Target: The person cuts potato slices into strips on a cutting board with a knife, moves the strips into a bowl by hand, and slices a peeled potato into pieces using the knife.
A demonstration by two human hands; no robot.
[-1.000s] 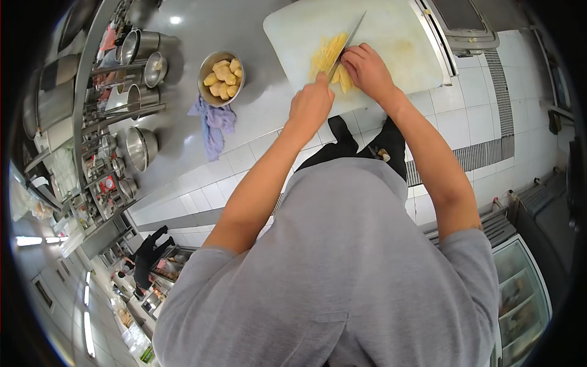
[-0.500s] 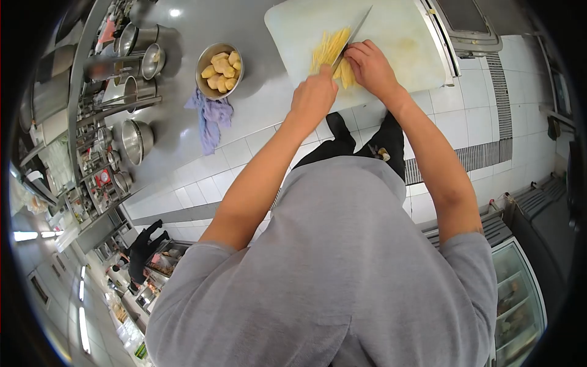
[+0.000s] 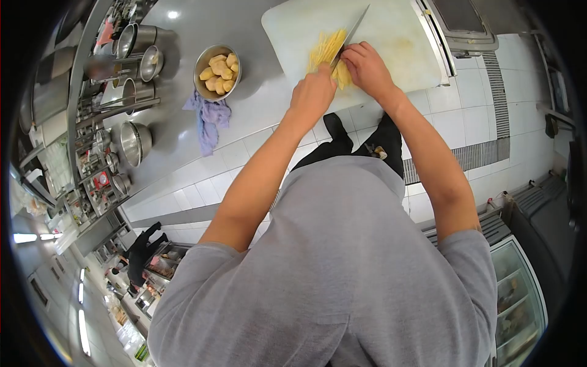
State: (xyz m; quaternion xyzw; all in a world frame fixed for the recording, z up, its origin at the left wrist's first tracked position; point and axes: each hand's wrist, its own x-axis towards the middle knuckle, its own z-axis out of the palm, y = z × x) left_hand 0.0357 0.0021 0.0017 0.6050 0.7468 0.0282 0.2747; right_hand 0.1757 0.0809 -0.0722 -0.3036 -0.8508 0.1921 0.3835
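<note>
My left hand [image 3: 313, 93] is wrapped around the handle of a kitchen knife [image 3: 358, 26], whose blade points up and to the right in the head view. Pale yellow strips, apparently potato [image 3: 327, 46], lie in a pile left of the blade. Close on the blade's right side, my right hand [image 3: 368, 68] presses with bent fingers on yellow potato slices [image 3: 342, 76]. These slices are partly hidden by the hand and knife. All of this is on a white cutting board [image 3: 409, 67].
Left of the board, a metal bowl [image 3: 197, 68] holds several peeled potatoes [image 3: 221, 70], with a purple cloth [image 3: 211, 119] beside it on the steel counter [image 3: 257, 92]. Metal pots and bowls [image 3: 134, 144] line the far left. Another person in dark clothes [image 3: 142, 254] is at the lower left.
The whole view has shifted slightly to the left. My right fingers sit a touch closer to the knife; both hands keep their grip.
</note>
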